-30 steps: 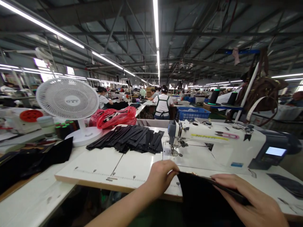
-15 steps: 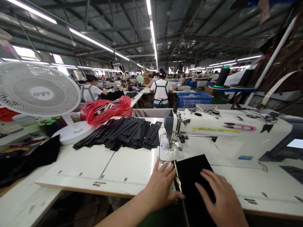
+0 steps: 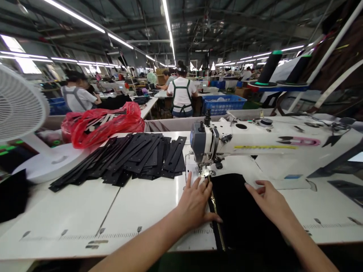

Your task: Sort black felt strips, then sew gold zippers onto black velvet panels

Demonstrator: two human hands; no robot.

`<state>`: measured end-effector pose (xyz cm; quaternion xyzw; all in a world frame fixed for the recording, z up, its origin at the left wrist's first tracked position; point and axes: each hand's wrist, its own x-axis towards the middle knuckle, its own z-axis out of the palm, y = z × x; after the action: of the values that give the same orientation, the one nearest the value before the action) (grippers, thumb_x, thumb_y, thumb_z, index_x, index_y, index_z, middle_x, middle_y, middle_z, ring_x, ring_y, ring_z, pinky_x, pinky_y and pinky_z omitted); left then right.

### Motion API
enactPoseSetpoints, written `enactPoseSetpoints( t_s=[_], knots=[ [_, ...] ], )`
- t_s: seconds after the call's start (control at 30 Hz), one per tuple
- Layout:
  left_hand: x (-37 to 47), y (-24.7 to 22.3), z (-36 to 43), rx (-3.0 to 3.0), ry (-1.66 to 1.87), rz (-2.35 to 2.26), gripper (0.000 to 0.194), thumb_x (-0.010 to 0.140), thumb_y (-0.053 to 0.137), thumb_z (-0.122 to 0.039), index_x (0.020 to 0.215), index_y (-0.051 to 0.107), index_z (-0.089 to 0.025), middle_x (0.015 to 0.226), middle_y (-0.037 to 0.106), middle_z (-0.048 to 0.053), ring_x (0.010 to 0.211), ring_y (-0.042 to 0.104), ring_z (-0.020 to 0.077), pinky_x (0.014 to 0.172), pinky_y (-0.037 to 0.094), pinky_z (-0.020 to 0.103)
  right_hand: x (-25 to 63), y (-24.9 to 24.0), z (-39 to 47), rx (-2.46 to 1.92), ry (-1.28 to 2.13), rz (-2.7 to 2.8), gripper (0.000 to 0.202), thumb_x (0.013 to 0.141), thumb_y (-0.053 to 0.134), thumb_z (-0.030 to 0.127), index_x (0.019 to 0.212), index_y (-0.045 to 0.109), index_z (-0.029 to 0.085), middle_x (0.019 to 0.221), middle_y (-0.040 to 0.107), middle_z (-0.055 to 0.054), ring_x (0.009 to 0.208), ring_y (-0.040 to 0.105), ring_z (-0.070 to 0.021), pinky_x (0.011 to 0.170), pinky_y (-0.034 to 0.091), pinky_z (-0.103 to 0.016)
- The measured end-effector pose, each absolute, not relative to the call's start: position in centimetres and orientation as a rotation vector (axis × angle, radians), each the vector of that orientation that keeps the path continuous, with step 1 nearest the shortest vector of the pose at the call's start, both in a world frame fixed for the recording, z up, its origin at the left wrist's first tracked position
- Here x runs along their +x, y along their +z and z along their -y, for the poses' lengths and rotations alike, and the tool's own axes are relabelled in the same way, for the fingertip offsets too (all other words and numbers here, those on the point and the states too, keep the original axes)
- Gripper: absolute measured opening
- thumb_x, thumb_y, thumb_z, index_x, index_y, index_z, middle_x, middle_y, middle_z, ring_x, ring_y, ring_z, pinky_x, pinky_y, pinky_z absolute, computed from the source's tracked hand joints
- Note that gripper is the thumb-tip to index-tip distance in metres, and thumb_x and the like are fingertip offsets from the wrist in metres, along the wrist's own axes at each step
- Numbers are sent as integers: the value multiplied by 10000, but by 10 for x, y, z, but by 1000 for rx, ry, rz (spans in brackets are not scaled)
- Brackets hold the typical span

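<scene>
A black fabric piece (image 3: 232,204) lies on the machine bed, its top edge by the needle area. Along its left side runs a gold metal zipper (image 3: 216,213) with a gold slider. My left hand (image 3: 195,202) rests flat with fingers spread over the zipper edge, fingertips just in front of the presser foot (image 3: 204,170). At the fabric's right edge is my right hand (image 3: 269,200), thumb touching the cloth and fingers apart. The white sewing machine (image 3: 255,139) stands over the far end of the fabric.
Many black strips (image 3: 138,156) are heaped left of the machine head. Beyond them sit a red plastic bag (image 3: 104,124) and a white fan (image 3: 19,105). Thread cones (image 3: 270,68) stand at right. A blue crate (image 3: 224,104) and co-workers (image 3: 181,92) are behind.
The right hand has shifted from lying over the fabric to its right edge. The fabric's far end and the left fingertips sit closer to the presser foot. The camera view has also shifted.
</scene>
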<state>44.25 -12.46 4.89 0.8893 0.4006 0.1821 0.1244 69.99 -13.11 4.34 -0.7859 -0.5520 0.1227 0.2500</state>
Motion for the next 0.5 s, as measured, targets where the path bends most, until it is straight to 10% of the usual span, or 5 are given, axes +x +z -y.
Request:
enactPoseSetpoints(
  t_s=[0.3, 0.5],
  knots=[
    [433, 47, 121, 2523, 519, -1053, 1091, 587, 524, -795, 1397, 286, -104, 1453, 285, 196, 1351, 169, 415, 1082, -99, 577, 689, 58, 91, -2089, 605, 1560, 419, 800, 482, 536, 825, 636, 147, 779, 695, -108, 753, 658, -262, 701, 495, -346],
    [434, 50, 119, 2575, 332, -1120, 1136, 589, 451, -833, 1413, 232, -83, 1481, 205, 190, 1364, 97, 415, 1074, -122, 580, 681, 39, 84, -2060, 339, 1635, 344, 854, 491, 331, 1105, 551, 103, 963, 676, -150, 909, 636, -288, 758, 485, -370]
  ],
)
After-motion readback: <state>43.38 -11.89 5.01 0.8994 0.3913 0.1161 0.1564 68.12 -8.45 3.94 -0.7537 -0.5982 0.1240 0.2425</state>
